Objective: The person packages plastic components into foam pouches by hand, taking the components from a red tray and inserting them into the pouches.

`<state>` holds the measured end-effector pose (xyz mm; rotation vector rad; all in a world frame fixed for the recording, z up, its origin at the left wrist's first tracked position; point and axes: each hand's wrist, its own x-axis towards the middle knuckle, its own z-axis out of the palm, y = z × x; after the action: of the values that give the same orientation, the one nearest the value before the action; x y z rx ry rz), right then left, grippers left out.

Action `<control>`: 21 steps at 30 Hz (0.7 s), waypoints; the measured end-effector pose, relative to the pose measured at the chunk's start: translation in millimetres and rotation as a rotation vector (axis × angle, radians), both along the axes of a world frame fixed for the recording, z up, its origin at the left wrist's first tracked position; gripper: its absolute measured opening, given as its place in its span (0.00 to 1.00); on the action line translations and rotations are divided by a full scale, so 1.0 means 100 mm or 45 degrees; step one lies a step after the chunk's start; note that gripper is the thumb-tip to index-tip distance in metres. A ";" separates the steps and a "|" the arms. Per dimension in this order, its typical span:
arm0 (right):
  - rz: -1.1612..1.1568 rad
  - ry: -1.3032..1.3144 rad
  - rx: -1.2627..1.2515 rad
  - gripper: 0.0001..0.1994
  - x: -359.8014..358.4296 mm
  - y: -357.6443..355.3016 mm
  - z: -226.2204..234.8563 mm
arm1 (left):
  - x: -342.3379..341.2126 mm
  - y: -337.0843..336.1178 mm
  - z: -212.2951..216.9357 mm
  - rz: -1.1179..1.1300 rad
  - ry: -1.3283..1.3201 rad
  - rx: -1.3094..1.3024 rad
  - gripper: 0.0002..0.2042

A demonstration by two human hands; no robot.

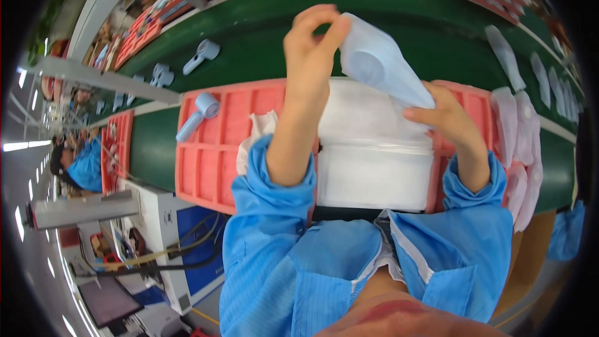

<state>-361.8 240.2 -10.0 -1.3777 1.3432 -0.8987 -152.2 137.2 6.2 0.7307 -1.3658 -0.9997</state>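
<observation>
My left hand (312,43) pinches the upper corner of a translucent white bag (399,65), thumb and fingertips closed on it. Inside the bag shows the round head of a light-blue handheld device, much like a small fan. My right hand (452,115) grips the narrow lower end, where the handle would lie. The bag is held tilted above a stack of flat white bags (374,175). To the left, an unbagged light-blue device (198,115) with a round head and straight handle rests on a pink compartmented tray (209,168).
Behind the trays runs a green conveyor belt (262,31) with several more blue devices (203,56) on its left. Several bagged pieces (505,56) lie at the right, others piled (521,137) by the right tray. A co-worker in blue (86,165) sits far left. A grey metal post (112,79) stands left.
</observation>
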 end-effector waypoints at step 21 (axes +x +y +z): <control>-0.954 1.468 -0.512 0.27 -1.52 -1.02 -1.28 | 2.68 -2.45 -1.28 0.653 -1.380 0.635 0.52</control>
<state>-513.4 138.5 -138.0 -1.8281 2.7989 -0.8690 116.1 -108.0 -121.7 2.0837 -1.6633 -0.4928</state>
